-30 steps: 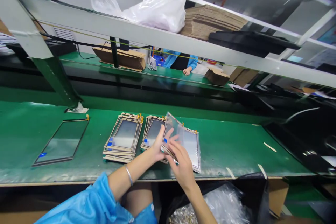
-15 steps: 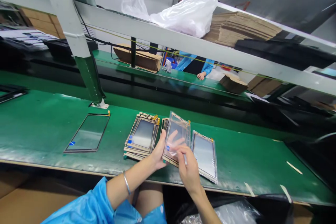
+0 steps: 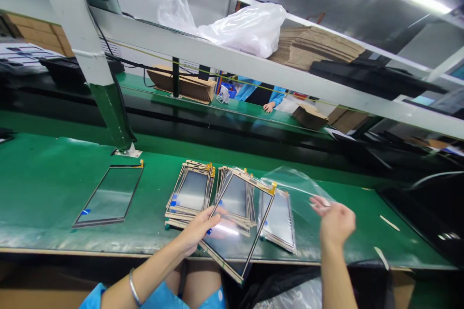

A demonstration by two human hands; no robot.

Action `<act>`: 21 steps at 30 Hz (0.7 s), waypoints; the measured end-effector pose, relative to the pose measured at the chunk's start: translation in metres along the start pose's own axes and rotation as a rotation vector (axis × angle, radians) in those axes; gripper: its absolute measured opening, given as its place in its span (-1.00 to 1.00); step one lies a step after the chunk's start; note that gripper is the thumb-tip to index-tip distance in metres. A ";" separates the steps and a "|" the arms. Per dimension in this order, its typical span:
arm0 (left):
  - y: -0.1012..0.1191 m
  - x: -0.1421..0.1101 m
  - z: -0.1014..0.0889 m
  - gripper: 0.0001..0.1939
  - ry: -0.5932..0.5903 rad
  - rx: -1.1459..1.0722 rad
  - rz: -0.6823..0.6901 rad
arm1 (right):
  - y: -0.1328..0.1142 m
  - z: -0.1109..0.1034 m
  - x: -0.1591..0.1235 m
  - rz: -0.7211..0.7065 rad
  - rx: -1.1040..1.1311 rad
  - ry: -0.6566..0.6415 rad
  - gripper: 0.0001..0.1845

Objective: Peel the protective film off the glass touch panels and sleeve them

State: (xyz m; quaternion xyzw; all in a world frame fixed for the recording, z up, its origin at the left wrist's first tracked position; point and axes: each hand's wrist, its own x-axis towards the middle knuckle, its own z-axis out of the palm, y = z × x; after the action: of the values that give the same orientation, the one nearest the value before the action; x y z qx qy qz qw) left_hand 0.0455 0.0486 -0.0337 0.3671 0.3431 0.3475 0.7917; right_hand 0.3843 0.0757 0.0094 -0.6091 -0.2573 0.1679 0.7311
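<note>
My left hand [image 3: 197,229] grips a thin glass panel [image 3: 239,229] with a gold-edged frame, tilted over the front edge of the green bench [image 3: 43,188]. My right hand [image 3: 335,222] is out to the right, pinching a clear protective film [image 3: 295,183] that trails back toward the panel's top corner. Under and behind the held panel lie two stacks of similar panels, one at the left [image 3: 190,193] and one in the middle [image 3: 235,193]. A further panel in film [image 3: 281,219] lies just right of them.
A single dark-framed panel [image 3: 110,195] lies flat at the left. A green-footed white post [image 3: 108,111] stands behind it. Overhead shelf holds a plastic bag [image 3: 246,26] and cardboard sheets [image 3: 315,48]. Another person's hand [image 3: 268,106] rests on the far bench. Wooden sticks [image 3: 389,222] lie at right.
My right hand has pulled the clear film off the panel and swung it away to the right. The left hand has lowered the panel toward the bench's front edge.
</note>
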 end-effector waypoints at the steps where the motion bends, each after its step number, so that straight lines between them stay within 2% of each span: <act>1: -0.004 0.001 0.000 -0.50 0.010 0.013 0.016 | 0.003 0.006 -0.017 0.027 -0.013 -0.069 -0.75; 5: -0.012 0.003 -0.002 -0.47 0.030 0.070 0.071 | 0.002 0.038 -0.084 0.223 0.040 -0.450 -0.54; 7: -0.012 0.002 -0.006 -0.46 0.072 0.115 0.088 | -0.007 0.046 -0.100 0.323 0.103 -0.605 -0.48; 8: -0.011 0.001 -0.008 -0.47 0.095 0.137 0.096 | -0.011 0.047 -0.104 0.349 0.116 -0.639 -0.49; 11: -0.009 -0.004 -0.010 -0.48 0.134 0.182 0.130 | -0.018 0.047 -0.106 0.338 0.150 -0.581 -0.60; 14: -0.006 -0.011 -0.001 -0.45 0.176 0.170 0.237 | -0.007 0.051 -0.110 0.442 0.311 -0.522 -0.64; 16: -0.002 -0.019 0.006 -0.31 0.196 0.137 0.332 | 0.008 0.058 -0.121 0.541 0.370 -0.515 -0.65; 19: 0.007 -0.032 0.009 -0.01 0.227 0.066 0.443 | 0.028 0.069 -0.144 0.611 0.372 -0.524 -0.66; 21: 0.013 -0.038 0.004 0.02 0.242 0.001 0.466 | 0.031 0.069 -0.160 0.646 0.377 -0.531 -0.66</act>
State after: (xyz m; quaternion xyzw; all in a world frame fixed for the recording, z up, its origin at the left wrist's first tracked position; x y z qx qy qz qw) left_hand 0.0249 0.0234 -0.0101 0.3923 0.3419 0.5617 0.6432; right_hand 0.2167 0.0483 -0.0394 -0.4503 -0.1978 0.5814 0.6481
